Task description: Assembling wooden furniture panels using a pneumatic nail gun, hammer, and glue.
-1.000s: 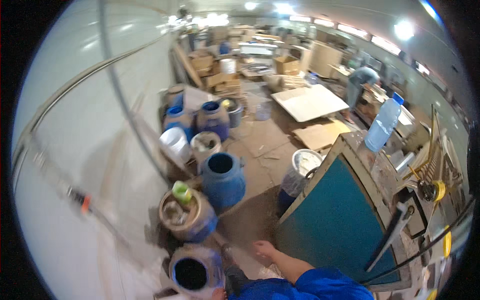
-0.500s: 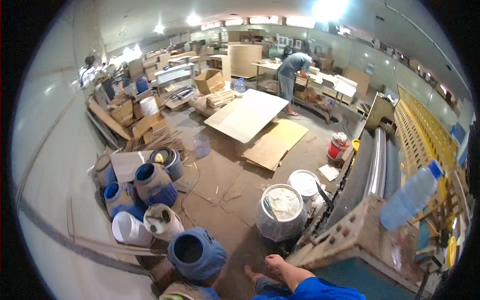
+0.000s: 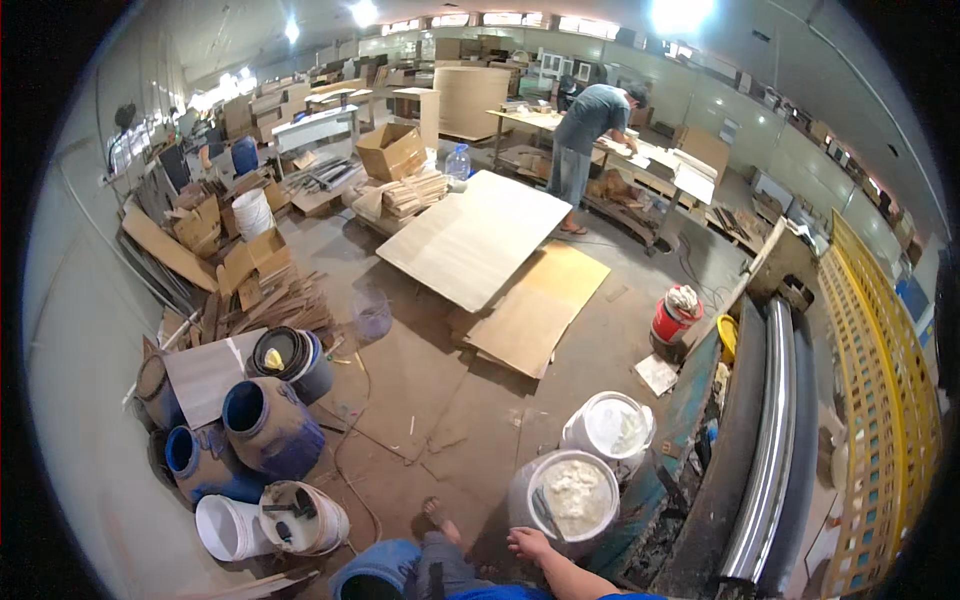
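My right hand [image 3: 528,543] reaches in from the lower edge with its fingers loosely bent and a little apart, and nothing shows in it. It is just left of a large white tub [image 3: 575,497] filled with a thick, pale paste; whether it touches the rim I cannot tell. A flat tool [image 3: 546,512] leans inside that tub, partly sunk in the paste. Behind it stands a second white bucket [image 3: 608,425] with white residue on top. My left hand is out of view. One bare foot [image 3: 441,518] shows on the floor.
A machine with a shiny metal roller [image 3: 765,440] and yellow perforated guard [image 3: 880,400] runs along the right. Blue drums [image 3: 270,430] and a white bucket [image 3: 228,527] crowd the left. Large boards [image 3: 475,240] lie ahead. A person [image 3: 585,140] bends over a far table.
My view has shifted forward, bringing the paste tub and roller nearer. The plastic bottle on the machine's corner has left view. My right hand has come closer to the tub.
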`<state>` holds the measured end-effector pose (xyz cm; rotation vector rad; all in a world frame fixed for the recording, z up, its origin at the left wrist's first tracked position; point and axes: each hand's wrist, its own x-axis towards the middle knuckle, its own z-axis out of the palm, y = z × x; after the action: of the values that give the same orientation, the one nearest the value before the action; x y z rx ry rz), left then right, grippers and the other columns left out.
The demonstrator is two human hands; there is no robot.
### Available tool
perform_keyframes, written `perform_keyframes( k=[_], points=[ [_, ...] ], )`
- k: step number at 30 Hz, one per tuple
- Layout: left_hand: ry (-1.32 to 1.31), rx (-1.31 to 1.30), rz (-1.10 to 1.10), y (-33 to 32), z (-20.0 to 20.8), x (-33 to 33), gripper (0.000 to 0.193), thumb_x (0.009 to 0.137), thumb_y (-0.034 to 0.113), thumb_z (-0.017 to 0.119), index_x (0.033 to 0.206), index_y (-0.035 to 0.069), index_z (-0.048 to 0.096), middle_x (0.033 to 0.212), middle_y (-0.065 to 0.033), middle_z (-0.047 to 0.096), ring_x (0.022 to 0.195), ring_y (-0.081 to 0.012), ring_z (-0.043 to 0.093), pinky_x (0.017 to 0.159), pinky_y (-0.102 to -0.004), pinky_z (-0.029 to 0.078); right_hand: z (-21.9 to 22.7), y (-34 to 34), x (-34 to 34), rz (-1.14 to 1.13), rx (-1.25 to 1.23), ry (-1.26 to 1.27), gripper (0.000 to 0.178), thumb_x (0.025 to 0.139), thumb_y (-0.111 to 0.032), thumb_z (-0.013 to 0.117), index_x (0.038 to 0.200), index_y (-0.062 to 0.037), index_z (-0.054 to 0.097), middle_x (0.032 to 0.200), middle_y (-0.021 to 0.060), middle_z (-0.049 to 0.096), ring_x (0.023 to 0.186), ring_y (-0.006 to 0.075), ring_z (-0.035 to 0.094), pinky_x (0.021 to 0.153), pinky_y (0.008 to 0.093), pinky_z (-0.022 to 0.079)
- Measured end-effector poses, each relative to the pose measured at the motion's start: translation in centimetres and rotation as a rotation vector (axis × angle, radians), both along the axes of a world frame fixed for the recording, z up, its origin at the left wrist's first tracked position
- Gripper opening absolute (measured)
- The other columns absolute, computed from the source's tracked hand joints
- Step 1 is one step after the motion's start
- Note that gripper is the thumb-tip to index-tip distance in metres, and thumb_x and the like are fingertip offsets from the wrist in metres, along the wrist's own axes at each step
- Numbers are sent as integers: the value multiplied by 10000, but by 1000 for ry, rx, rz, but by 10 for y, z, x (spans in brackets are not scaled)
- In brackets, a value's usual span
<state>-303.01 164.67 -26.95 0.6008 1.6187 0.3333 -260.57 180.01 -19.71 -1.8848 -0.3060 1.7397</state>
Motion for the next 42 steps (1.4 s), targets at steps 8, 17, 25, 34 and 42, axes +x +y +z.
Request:
perform_keyframes(
  k=[8,17,25,34,42],
  points=[
    [-16,11,379,234,13,-40,234,955,274,559,1070,75,607,868,-48,633,631,-156,580,445,-284,409,-34,144,-1,126,-20,-48,328,935,-214,610,1220,-53,628,941,55,694,697,157,646,535,307,498],
    [303,241,296,416,14,-116,359,885,381,620,1068,84,703,1028,-137,716,988,-274,677,845,-383,511,-28,336,-65,277,-60,-175,300,914,-199,642,1173,-50,668,924,70,711,753,176,670,617,331,533],
    [501,132,404,514,71,-196,304,897,339,602,995,65,693,977,-145,708,954,-292,676,828,-375,510,-54,542,-130,508,-65,-217,287,940,-201,558,1172,-58,648,934,78,667,706,187,632,554,324,479],
    [692,169,463,618,104,-464,282,887,264,636,1044,32,669,1005,-178,704,976,-330,669,865,-404,514,21,691,-215,442,14,-247,340,986,-191,504,1302,-72,538,1066,112,672,795,208,683,543,299,492],
    [1074,173,599,730,7,-727,663,825,300,714,1362,-9,477,1322,-272,539,1254,-418,488,1074,-456,376,44,609,-231,683,-265,-491,455,944,-466,589,1215,-101,624,1005,73,680,824,211,661,639,406,535]
  ],
)
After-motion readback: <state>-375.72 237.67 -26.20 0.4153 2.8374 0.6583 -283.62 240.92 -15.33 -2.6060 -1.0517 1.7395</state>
